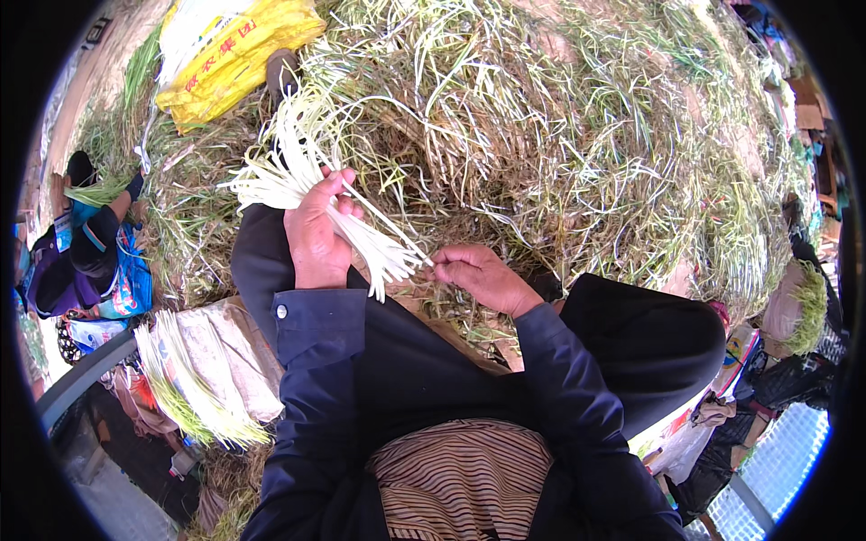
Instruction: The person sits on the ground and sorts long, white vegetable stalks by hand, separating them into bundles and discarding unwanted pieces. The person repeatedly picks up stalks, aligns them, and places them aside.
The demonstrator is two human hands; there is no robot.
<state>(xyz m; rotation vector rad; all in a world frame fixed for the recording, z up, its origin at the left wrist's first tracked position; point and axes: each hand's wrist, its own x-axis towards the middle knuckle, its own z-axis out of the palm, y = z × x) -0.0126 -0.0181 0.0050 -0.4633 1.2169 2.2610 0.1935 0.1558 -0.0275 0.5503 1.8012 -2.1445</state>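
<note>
My left hand is closed around a bunch of pale blanched chives, above my bent left knee. Their curling leaf tips fan out to the upper left, and the white stalk ends point down and to the right. With thumb and fingers, my right hand pinches the lower end of one stalk, just right of the other stalk ends; the stalk slants up to my left hand. Whether that stalk belongs to the held bunch I cannot tell.
Leafy plant litter covers the ground ahead. A yellow sack lies at the upper left. More chives rest on a pale sack at my left. Another person sits at the far left. Black plastic bags lie at the right.
</note>
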